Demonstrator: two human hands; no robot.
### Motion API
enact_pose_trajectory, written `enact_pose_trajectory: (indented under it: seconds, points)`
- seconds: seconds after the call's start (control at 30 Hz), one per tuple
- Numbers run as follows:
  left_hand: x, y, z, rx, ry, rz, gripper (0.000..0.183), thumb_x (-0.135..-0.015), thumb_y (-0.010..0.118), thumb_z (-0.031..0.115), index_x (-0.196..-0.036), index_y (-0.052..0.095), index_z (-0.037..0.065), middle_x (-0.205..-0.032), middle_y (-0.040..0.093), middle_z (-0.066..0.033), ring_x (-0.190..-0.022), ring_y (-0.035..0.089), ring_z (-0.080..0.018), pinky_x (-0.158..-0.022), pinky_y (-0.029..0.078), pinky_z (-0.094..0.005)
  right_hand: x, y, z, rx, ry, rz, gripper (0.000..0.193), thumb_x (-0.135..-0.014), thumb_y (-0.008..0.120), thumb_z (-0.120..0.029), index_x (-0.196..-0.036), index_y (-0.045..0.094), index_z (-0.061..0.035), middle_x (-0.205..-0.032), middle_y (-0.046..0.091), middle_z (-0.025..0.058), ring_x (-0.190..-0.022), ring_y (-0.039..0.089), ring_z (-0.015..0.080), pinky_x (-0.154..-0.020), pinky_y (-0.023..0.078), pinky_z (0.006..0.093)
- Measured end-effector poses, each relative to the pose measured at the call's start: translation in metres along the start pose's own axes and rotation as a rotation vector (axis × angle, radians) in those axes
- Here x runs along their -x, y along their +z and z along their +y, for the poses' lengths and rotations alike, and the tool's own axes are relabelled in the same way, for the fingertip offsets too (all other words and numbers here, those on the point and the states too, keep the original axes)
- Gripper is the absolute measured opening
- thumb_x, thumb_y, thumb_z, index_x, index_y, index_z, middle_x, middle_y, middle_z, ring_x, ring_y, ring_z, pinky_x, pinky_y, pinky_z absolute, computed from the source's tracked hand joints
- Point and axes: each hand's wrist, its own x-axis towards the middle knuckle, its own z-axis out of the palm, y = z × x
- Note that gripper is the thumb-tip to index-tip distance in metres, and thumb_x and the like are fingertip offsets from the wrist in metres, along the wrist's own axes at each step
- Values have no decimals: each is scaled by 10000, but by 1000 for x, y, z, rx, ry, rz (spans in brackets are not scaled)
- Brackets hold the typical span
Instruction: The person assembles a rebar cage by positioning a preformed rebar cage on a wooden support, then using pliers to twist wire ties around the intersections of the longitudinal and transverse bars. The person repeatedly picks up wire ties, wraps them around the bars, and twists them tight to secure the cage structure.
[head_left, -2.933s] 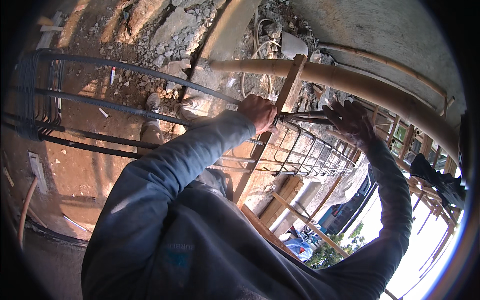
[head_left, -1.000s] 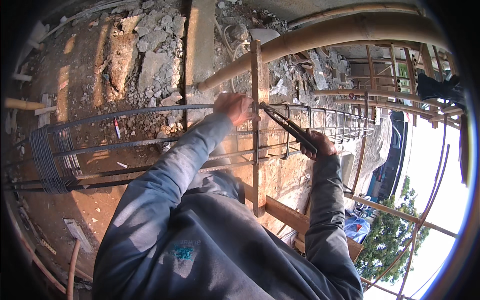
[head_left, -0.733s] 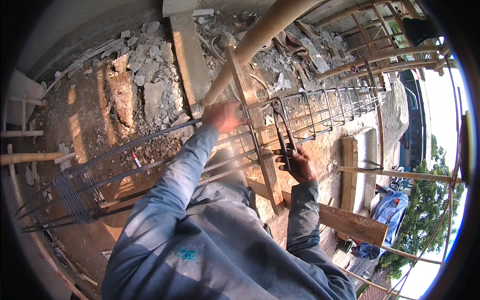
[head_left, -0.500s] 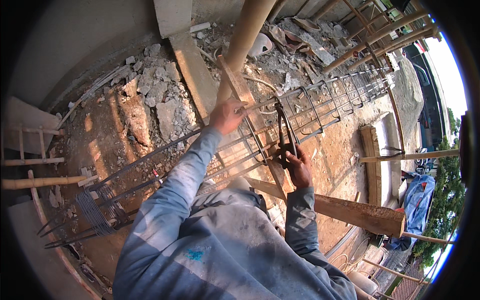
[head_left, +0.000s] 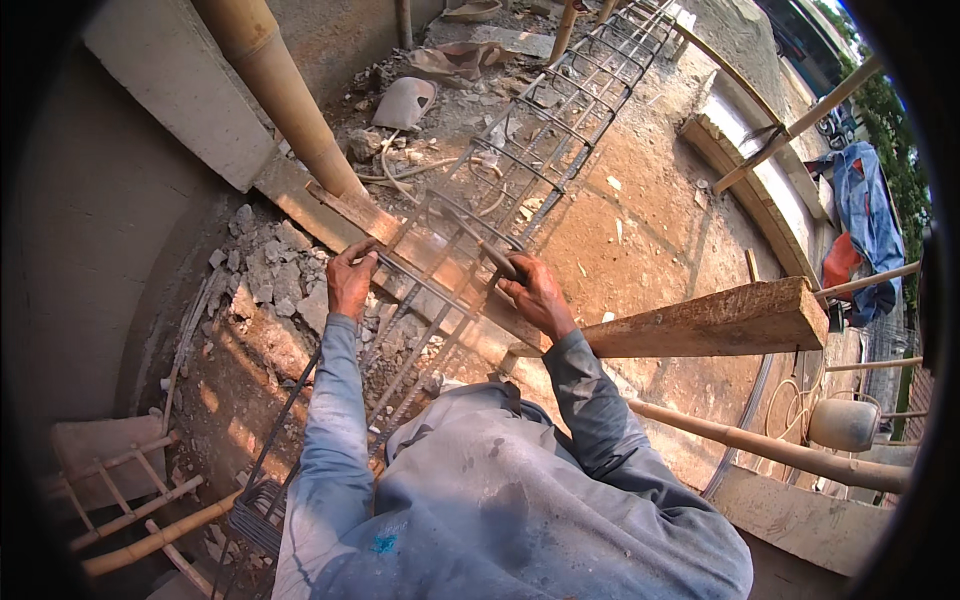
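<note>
A long rebar cage [head_left: 562, 122] of straight bars and square stirrups runs from the lower left to the far upper right. My left hand [head_left: 348, 285] has its fingers closed at the left corner of a steel stirrup [head_left: 428, 284], on the cage's left side. My right hand [head_left: 540, 298] is closed round the handles of dark tying pincers [head_left: 488, 248]. Their jaws point up and left over the cage bars; blur hides whether they grip anything. Beneath the cage, close to both hands, lies a wooden plank [head_left: 455, 262].
A thick bamboo pole [head_left: 275, 85] rises at upper left beside broken concrete rubble [head_left: 285, 265]. A heavy timber beam [head_left: 700, 322] juts out right of my right hand. Coiled wire [head_left: 258, 515] sits at lower left. A white hard hat [head_left: 404, 103] lies beyond the pole.
The view has turned, so the cage runs more steeply upward. The pincers have gone from upright to tilted low across the bars. My left hand stays at a stirrup corner.
</note>
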Motion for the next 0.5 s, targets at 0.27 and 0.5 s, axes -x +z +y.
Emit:
enact_pose_trajectory:
  seconds: [0.27, 0.5]
  points:
    - [-41, -17, -11, 371, -360, -169, 106, -974, 725, 15, -1072, 685, 14, -935, 740, -71, -813, 725, -175, -735, 625, -300, 6, 11, -14, 144, -47, 105, 303, -899, 711, -80, -1186, 682, 13, -1307, 630, 161, -1207, 623, 372, -1019, 503, 437]
    - [-37, -10, -15, 160, -216, -41, 149, -949, 762, 30, -1072, 727, -47, -942, 753, -105, -786, 715, -166, -690, 619, -311, 1, 20, -16, 434, -62, 22, 546, -880, 778, -314, -1369, 651, -108, -1534, 483, 177, -1394, 488, 387, -1086, 418, 613]
